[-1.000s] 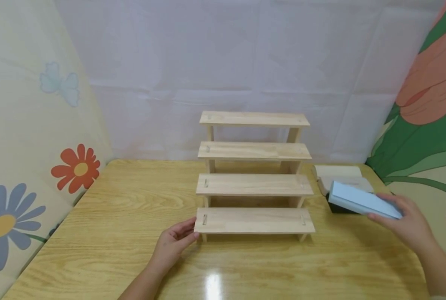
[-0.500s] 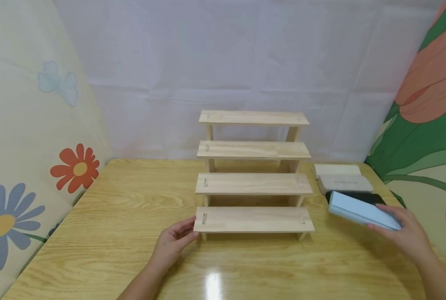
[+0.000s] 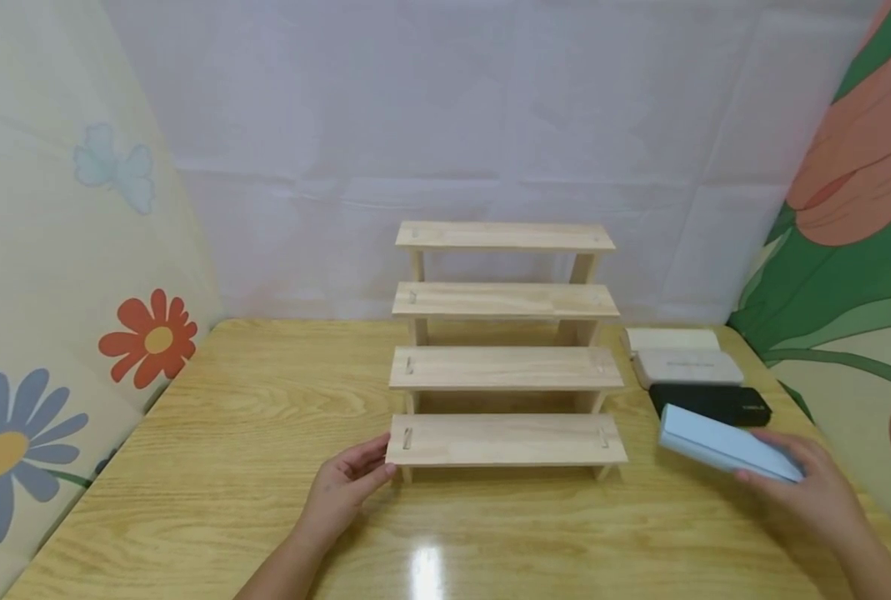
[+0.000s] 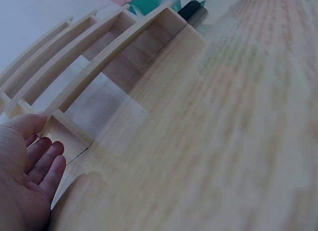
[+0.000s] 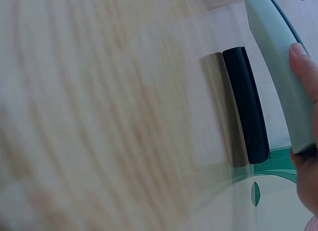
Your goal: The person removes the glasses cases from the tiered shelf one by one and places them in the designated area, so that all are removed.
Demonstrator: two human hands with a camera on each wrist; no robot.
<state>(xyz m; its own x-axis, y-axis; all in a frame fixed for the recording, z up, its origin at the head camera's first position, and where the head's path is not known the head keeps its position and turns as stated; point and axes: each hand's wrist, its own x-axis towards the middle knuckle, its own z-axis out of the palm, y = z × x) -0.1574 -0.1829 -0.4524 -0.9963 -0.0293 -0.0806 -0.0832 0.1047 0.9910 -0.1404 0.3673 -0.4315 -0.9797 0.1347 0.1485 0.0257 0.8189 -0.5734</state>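
Note:
A pale wooden four-step display stand (image 3: 507, 439) stands on the table, its steps rising toward the back. My left hand (image 3: 349, 483) holds the left end of its lowest step, thumb at the front corner and fingers along the side. In the left wrist view the thumb (image 4: 32, 124) lies against the board's end, the other fingers bent below it. My right hand (image 3: 813, 479) grips one end of a light blue glasses case (image 3: 726, 442), tilted, to the right of the stand. The right wrist view shows this case (image 5: 278, 67) raised over the table, a thumb on its side.
Behind the blue case, a black glasses case (image 3: 711, 404) lies on the wood-grain table (image 3: 265, 400). Farther back are a light grey case (image 3: 688, 368) and a cream case (image 3: 673, 340). A white cloth (image 3: 453, 125) hangs behind; flowered panels (image 3: 32, 275) flank the table.
My right hand has brought the blue glasses case toward me and lower, uncovering the black case behind it. The left hand keeps its place on the stand.

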